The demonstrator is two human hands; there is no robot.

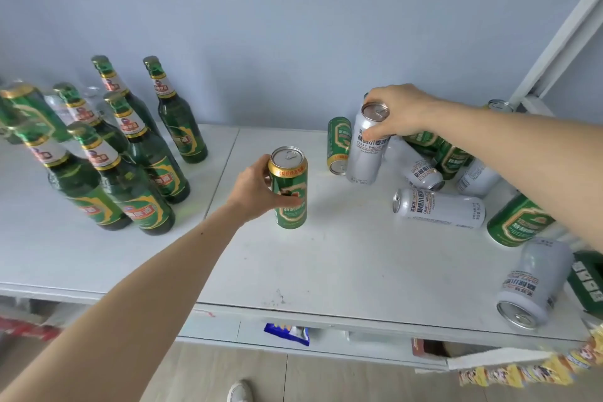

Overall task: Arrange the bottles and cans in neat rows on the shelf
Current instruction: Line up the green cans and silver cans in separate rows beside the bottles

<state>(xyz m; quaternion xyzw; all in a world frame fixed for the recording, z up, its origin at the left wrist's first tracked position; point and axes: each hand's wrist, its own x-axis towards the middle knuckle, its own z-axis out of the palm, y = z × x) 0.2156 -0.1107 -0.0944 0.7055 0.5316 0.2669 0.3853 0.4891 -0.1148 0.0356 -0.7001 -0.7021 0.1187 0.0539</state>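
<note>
On the shelf [326, 271], each grip grasps one can — left [253, 188] green [288, 188], right [396, 114] silver [365, 153].

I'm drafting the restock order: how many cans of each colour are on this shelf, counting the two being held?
Green cans: 5
Silver cans: 5
Colour hidden: 1, a can top at the back right
Total: 11 cans in view; the pile may hide more.
</note>
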